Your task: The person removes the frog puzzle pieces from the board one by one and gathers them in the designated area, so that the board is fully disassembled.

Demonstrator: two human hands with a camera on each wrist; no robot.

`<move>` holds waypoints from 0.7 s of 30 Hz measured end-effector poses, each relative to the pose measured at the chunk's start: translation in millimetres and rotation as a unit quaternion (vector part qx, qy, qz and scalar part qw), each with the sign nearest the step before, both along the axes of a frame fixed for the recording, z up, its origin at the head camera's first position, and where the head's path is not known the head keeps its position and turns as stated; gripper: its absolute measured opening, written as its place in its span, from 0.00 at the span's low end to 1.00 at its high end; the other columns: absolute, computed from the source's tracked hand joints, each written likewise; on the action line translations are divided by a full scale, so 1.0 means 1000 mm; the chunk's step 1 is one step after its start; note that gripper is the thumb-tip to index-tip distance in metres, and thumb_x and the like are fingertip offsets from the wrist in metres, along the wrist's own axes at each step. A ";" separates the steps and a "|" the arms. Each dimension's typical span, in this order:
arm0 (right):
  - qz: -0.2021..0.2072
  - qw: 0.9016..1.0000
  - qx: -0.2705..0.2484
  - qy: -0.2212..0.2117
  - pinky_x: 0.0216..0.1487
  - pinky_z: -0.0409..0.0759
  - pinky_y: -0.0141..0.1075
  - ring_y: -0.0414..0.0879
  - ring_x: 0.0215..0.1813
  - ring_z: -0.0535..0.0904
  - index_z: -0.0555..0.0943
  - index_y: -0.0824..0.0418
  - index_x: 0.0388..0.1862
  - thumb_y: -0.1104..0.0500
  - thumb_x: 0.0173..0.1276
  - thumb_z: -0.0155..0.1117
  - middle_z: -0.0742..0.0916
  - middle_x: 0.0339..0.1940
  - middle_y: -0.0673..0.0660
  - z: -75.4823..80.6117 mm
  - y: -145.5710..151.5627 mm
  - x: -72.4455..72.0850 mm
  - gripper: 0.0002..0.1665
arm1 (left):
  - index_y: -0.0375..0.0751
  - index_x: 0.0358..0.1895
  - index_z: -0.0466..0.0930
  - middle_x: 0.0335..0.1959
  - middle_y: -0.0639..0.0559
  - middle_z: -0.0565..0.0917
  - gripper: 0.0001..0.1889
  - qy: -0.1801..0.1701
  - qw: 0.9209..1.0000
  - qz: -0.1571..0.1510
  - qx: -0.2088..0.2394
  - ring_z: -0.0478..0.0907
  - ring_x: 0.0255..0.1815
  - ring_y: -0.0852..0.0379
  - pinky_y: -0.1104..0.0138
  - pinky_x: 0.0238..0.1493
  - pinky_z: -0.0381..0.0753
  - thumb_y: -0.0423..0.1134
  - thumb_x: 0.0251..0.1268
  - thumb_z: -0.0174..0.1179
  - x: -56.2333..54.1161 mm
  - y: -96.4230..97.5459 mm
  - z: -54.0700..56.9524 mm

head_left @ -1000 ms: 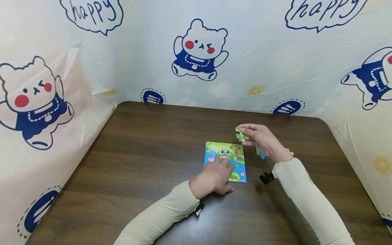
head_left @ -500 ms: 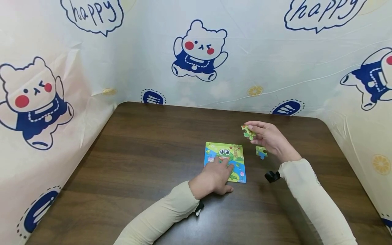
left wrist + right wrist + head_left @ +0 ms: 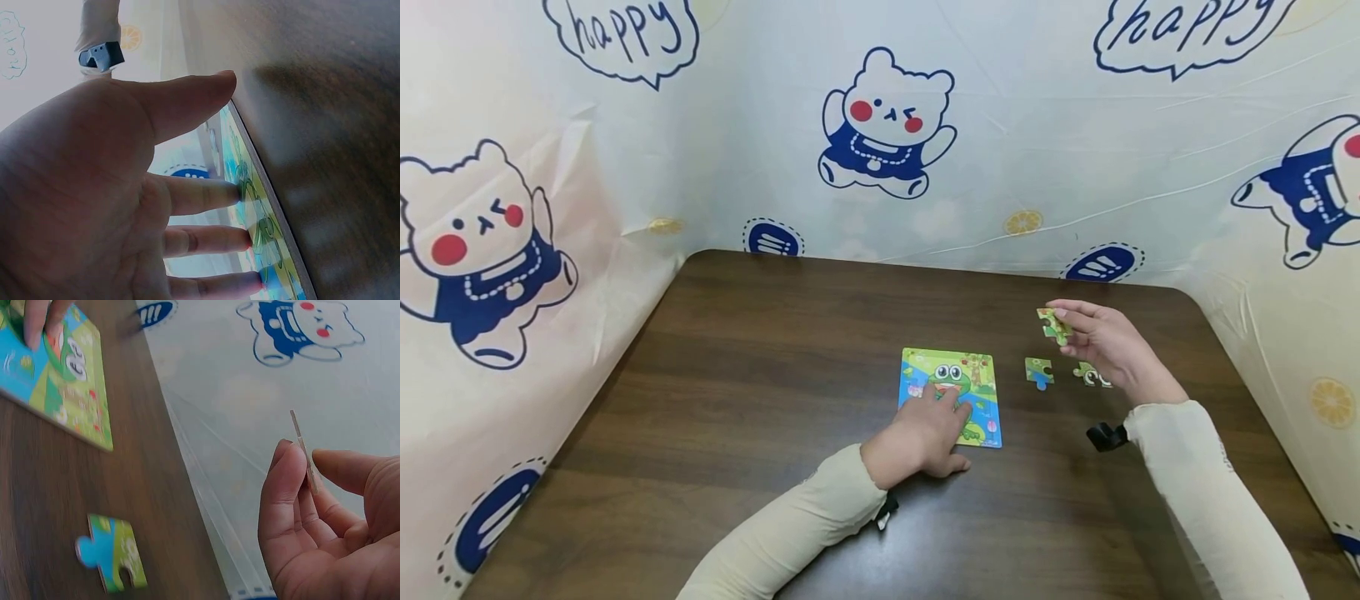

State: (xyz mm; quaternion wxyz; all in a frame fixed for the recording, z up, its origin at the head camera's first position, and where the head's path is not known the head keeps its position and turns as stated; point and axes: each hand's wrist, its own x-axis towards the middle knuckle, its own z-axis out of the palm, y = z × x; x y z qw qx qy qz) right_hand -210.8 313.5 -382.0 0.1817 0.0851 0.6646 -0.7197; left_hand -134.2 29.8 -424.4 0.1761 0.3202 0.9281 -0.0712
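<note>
A square frog picture board (image 3: 983, 371) in green and blue lies on the brown table. My left hand (image 3: 927, 433) rests on it, fingers spread and fairly straight; in the left wrist view its fingertips (image 3: 250, 240) touch the picture surface. My right hand (image 3: 1108, 346) pinches a green jigsaw puzzle piece (image 3: 1054, 326) between thumb and fingers, raised over the table to the right of the board. The right wrist view shows that held piece edge-on, as a thin strip (image 3: 304, 453).
One green and blue puzzle piece (image 3: 1039, 372) lies just right of the board. Farther right, another piece (image 3: 1088, 374) is partly hidden under my right hand. A printed cartoon sheet (image 3: 880, 225) rises behind the table's far edge.
My right hand has moved right, away from the board, carrying the pinched puzzle piece. Pieces it was covering on the table now show. My left hand stays in place.
</note>
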 end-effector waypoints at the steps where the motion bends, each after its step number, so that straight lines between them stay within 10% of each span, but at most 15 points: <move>1: -0.002 1.000 -0.004 -0.001 0.35 0.84 0.30 0.39 0.29 0.80 0.86 0.45 0.48 0.55 0.77 0.61 0.87 0.38 0.47 0.000 0.005 0.001 0.08 | 0.56 0.79 0.60 0.77 0.53 0.63 0.43 0.000 1.000 0.000 0.000 0.64 0.74 0.43 0.58 0.51 0.83 0.70 0.66 0.57 0.000 0.000 0.000; 21: -0.042 0.995 -0.085 0.015 0.32 0.83 0.32 0.41 0.30 0.84 0.90 0.50 0.46 0.61 0.81 0.53 0.90 0.38 0.48 -0.004 0.102 0.017 0.17 | 0.57 0.80 0.59 0.80 0.53 0.60 0.43 -0.013 1.000 0.005 -0.001 0.61 0.77 0.43 0.58 0.54 0.83 0.70 0.66 0.57 0.000 -0.001 0.001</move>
